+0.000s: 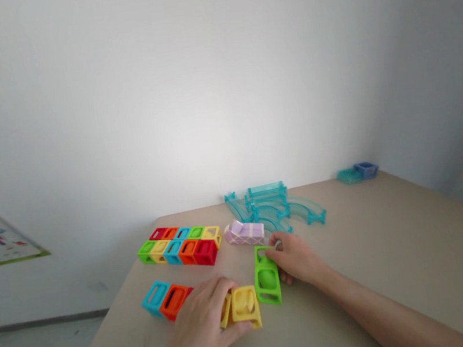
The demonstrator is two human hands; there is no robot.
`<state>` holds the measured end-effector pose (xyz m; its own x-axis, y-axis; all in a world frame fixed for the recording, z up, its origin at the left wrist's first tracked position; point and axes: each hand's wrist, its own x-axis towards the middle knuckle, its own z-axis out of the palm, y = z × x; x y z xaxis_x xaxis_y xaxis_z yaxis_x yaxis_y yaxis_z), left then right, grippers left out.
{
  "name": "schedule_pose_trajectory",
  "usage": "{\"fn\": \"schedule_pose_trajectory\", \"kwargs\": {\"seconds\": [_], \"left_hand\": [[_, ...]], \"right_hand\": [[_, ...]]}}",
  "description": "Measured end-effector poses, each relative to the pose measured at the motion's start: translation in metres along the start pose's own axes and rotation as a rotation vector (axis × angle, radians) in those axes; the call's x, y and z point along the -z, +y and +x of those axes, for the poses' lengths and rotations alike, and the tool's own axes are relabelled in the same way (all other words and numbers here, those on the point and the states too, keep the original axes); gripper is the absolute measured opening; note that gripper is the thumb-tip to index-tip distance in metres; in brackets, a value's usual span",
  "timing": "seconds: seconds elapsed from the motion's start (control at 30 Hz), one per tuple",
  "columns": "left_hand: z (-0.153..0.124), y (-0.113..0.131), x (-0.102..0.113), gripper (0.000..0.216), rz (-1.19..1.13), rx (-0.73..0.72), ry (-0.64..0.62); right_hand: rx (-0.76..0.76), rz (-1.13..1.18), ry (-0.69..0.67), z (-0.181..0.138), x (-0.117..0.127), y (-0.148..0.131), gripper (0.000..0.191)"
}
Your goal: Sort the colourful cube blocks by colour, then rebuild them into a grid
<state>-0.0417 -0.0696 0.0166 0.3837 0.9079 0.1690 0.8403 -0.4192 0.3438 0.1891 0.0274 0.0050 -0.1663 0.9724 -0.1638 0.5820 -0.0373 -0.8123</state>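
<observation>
My left hand (210, 317) is closed around yellow block pieces, with a yellow block (245, 306) showing past its thumb and fingers. Under and beyond that hand, a blue block (157, 298) and an orange block (175, 301) lie in a row with a red one mostly hidden. My right hand (294, 256) pinches the far end of a pair of joined green blocks (267, 279). The near end of the green pair is close against the yellow block; whether they touch I cannot tell.
Two rows of coloured blocks (179, 249) lie at the back left. Beside them is a lilac patterned piece (245, 233). Clear teal track pieces (269, 205) are piled near the wall. A teal piece (348, 176) and a blue open box (366, 169) stand in the far right corner.
</observation>
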Motion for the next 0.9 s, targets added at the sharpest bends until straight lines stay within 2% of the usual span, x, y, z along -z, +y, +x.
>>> {"fn": "schedule_pose_trajectory", "kwargs": {"seconds": [0.13,0.23,0.37,0.43,0.57,0.67,0.8,0.9], "left_hand": [[0.007,0.003,-0.001,0.038,0.043,0.044,0.01],[0.009,0.002,0.002,0.04,0.038,0.016,-0.012],[0.005,-0.003,0.008,0.044,-0.02,-0.119,-0.106],[0.002,-0.005,0.009,0.053,-0.046,-0.129,-0.126],[0.0,-0.005,0.006,0.09,-0.1,-0.054,-0.092],[0.002,-0.002,0.002,0.105,-0.12,-0.05,-0.054],[0.005,0.004,-0.003,0.096,-0.132,-0.045,-0.043],[0.006,0.006,-0.007,0.085,-0.123,0.01,0.014]], "right_hand": [[0.112,-0.281,0.175,-0.001,0.003,-0.001,0.02],[0.067,-0.374,0.18,-0.001,0.006,-0.001,0.021],[0.049,-0.467,0.193,-0.001,0.013,0.0,0.024],[0.045,-0.492,0.206,-0.002,0.013,-0.001,0.025],[0.063,-0.457,0.221,-0.007,-0.004,-0.006,0.023],[0.127,-0.361,0.234,-0.012,-0.022,-0.011,0.019],[0.213,-0.213,0.148,-0.015,-0.028,-0.013,0.014],[0.222,-0.241,0.135,-0.012,-0.02,-0.011,0.013]]}}
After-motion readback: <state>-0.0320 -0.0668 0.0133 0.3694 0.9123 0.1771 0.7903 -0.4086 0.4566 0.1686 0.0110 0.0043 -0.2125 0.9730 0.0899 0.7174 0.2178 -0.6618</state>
